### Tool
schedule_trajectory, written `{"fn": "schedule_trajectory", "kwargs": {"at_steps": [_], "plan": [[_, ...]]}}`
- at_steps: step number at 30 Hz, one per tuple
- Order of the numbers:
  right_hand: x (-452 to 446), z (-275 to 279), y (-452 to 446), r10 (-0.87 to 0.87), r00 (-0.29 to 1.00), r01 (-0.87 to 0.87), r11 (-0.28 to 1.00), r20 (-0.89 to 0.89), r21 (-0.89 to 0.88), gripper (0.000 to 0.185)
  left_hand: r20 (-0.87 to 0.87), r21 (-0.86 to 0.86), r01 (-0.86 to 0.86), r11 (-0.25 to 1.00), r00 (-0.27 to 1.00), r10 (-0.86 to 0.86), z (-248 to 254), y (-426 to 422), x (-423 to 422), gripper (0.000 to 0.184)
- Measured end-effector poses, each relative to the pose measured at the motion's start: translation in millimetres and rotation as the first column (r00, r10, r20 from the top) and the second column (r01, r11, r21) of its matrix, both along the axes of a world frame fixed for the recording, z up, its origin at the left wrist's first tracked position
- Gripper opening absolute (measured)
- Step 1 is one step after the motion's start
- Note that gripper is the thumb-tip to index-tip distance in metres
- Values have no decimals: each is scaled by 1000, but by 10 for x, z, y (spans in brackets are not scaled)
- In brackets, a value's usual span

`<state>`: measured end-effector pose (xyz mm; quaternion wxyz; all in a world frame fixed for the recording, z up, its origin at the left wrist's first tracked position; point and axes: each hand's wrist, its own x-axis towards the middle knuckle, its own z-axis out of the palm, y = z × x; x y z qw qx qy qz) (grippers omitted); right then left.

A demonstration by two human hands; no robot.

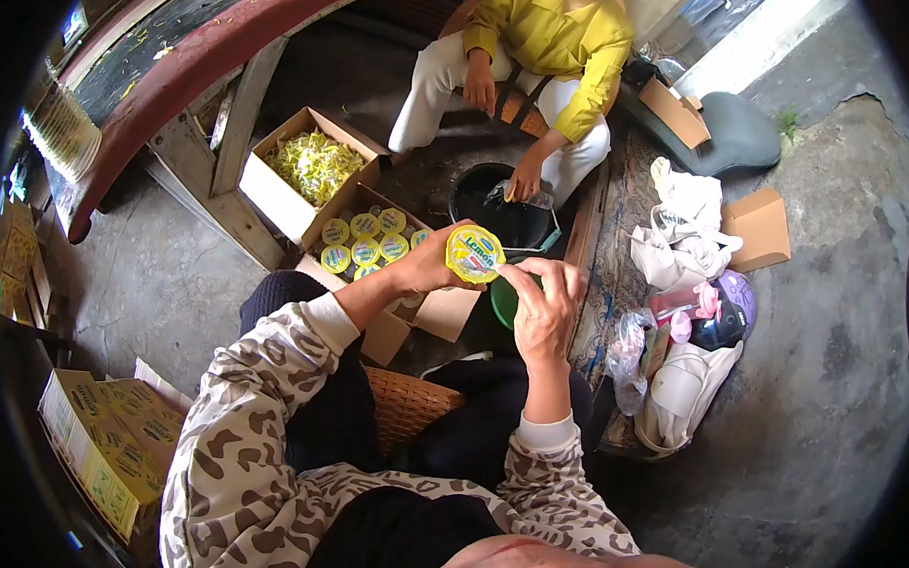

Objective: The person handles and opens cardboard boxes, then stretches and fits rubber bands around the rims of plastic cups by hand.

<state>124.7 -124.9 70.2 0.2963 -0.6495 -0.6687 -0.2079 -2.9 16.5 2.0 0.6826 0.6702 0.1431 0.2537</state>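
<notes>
My left hand [422, 267] is wrapped round a lemon drink cup [475, 254], its yellow printed lid facing up toward me. At the lid's right edge my right hand [546, 307] is closed in a pinch, thumb and forefinger touching or nearly touching the rim. Whatever lies between those fingertips is too small to make out. Below and left of the cup stands an open cardboard box [451, 313] with several similar yellow-lidded cups [365, 251] in it. A green container [505, 303] is partly hidden behind my right hand.
Another carton [280, 190] holds a heap of small yellow-green wrapped pieces. Opposite me sits a person in a yellow top [553, 47], one hand over a dark bucket [521, 233]. Bags [683, 254] lie on the right; printed yellow cartons [99, 442] stand lower left.
</notes>
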Motion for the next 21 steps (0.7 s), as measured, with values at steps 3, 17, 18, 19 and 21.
{"fn": "schedule_trajectory", "kwargs": {"at_steps": [3,17,18,19,21], "plan": [[-18,-13,13,24,1000,-24,1000,10,0,27,16,10,34,999,999,-34,-44,12,2,64],[29,-14,9,43,992,-42,999,122,-9,27,26,64,109,992,993,-111,-73,4,-41,68],[45,-23,12,41,992,-40,999,121,-10,27,19,57,120,991,992,-122,-66,-1,-44,67],[69,-34,21,39,993,-37,999,110,-14,27,17,56,123,991,992,-124,-58,-8,-48,67],[76,-30,32,45,996,-44,999,83,-12,27,28,-90,172,981,985,-170,-22,-11,-55,67]]}}
